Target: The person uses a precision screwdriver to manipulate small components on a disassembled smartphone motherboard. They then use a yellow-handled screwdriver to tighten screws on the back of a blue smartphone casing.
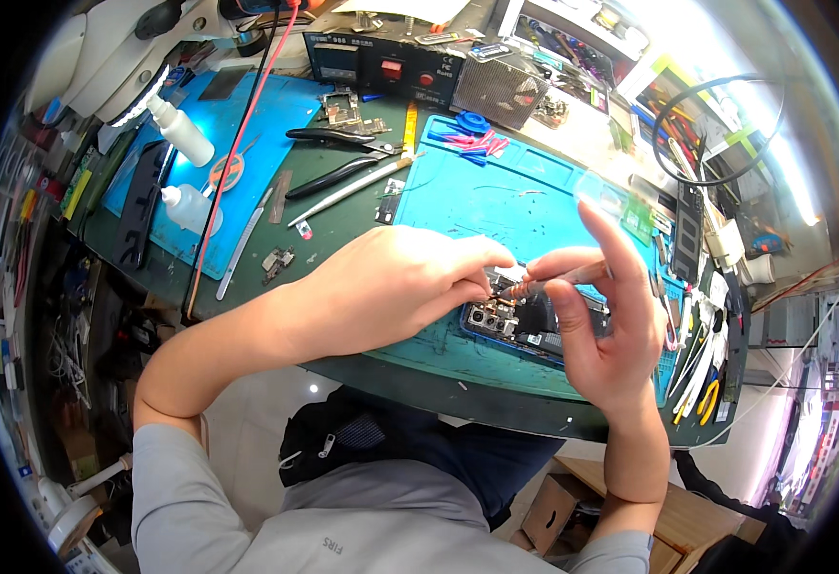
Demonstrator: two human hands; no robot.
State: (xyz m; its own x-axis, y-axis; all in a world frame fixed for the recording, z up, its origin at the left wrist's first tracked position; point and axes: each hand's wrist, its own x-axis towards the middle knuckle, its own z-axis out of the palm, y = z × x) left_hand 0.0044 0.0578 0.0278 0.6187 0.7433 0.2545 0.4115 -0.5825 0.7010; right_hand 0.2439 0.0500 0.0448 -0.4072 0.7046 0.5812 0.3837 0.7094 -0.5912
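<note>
An opened phone (pixel 496 320), with camera modules and circuitry exposed, lies on the blue silicone mat (pixel 448 201). My right hand (pixel 611 306) grips a slender tool (pixel 573 277) between thumb and fingers, its tip angled down over the phone's upper part. My left hand (pixel 400 282) reaches to the same spot from the left, fingertips curled together just above the phone. What they grip, if anything, is hidden. Small metal parts (pixel 276 263) lie left of my left hand.
White bottles (pixel 185 134) stand on a second blue mat (pixel 123 191). Pliers (pixel 329 177), a long thin tool (pixel 348 191), pink-and-blue pry tools (pixel 472 143) and an electrical unit (pixel 381 67) sit behind. A cable (pixel 262 96) crosses on the left; more tools (pixel 702 383) crowd the right edge.
</note>
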